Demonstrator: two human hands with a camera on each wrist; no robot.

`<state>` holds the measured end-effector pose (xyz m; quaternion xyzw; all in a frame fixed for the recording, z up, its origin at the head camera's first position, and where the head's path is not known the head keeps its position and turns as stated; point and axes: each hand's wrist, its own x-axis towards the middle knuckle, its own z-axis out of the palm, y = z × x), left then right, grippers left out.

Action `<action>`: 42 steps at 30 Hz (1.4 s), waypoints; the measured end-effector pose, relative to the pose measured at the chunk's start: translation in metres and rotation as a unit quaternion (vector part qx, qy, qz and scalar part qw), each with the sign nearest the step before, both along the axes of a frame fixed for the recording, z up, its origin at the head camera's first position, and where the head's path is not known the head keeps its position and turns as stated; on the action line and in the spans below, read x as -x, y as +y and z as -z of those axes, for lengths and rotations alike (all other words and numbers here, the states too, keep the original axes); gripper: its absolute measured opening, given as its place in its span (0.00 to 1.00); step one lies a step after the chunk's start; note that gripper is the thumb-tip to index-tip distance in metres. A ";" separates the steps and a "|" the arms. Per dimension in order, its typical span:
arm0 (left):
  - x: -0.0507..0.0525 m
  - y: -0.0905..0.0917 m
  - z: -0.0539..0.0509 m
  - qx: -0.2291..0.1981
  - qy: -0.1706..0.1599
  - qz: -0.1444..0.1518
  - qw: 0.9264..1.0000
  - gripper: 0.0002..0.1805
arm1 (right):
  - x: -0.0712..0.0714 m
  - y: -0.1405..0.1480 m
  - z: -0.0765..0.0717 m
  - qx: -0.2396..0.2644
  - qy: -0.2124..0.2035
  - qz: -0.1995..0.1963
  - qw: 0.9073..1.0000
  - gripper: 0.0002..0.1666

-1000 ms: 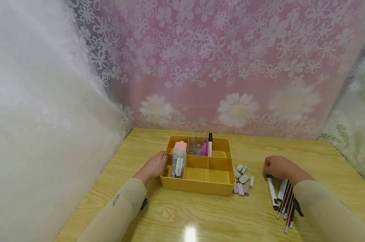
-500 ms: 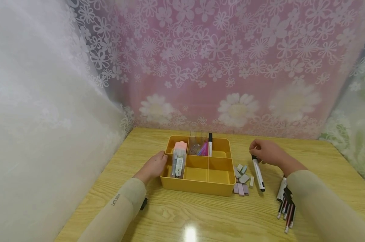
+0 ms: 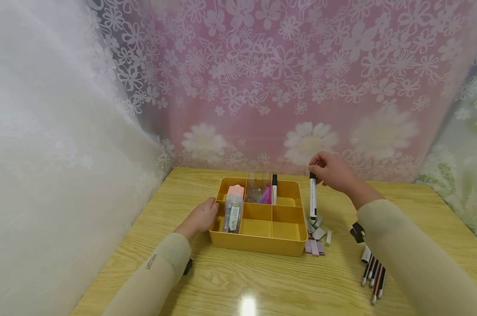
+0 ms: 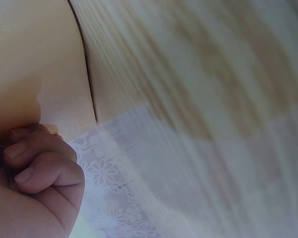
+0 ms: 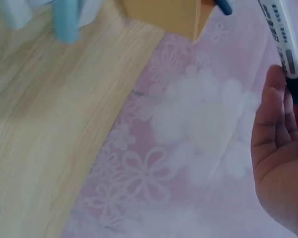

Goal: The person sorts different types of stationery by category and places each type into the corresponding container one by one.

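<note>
My right hand point(image 3: 334, 172) pinches a white marker point(image 3: 313, 196) by its black cap and holds it upright just right of the yellow divided box point(image 3: 258, 245). In the right wrist view the marker point(image 5: 279, 37) stands out from the fingertips. My left hand point(image 3: 202, 216) grips the box's left rim; its fingers curl at the wall in the left wrist view. A pencil case with a pink top point(image 3: 234, 206) lies in the left compartments. Another marker point(image 3: 274, 191) leans in the back right compartment, beside clear rulers and a pink item point(image 3: 266, 194) in the back middle.
Several small erasers point(image 3: 316, 239) lie against the box's right side. Farther right are a white marker point(image 3: 366, 254) and several pencils point(image 3: 374, 281), partly hidden by the right sleeve. A pink floral curtain point(image 3: 301, 87) hangs behind the wooden table point(image 3: 222, 281).
My right hand has lifted the marker from beside the pencils and carried it left and away from me, toward the box. My left hand has stayed on the box.
</note>
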<state>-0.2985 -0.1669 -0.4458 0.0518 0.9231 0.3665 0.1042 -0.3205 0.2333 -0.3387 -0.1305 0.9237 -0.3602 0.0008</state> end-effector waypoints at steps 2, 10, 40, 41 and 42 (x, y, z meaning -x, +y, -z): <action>0.000 -0.001 0.001 -0.001 -0.001 -0.001 1.000 0.30 | 0.002 -0.007 -0.004 0.007 0.013 0.010 1.000 0.17; 0.000 -0.001 0.000 0.001 0.001 -0.003 1.000 0.30 | 0.007 -0.034 -0.005 0.029 0.060 0.061 0.996 0.16; -0.003 0.000 -0.005 -0.006 -0.003 0.001 1.000 0.29 | 0.009 -0.035 0.024 -0.114 0.048 0.021 0.992 0.11; -0.003 0.000 -0.004 -0.005 -0.003 0.001 1.000 0.29 | 0.008 -0.032 0.023 -0.119 0.048 0.016 0.992 0.11; -0.002 0.000 -0.004 -0.003 -0.002 0.001 1.000 0.29 | 0.007 -0.029 0.023 -0.127 0.048 0.012 0.991 0.11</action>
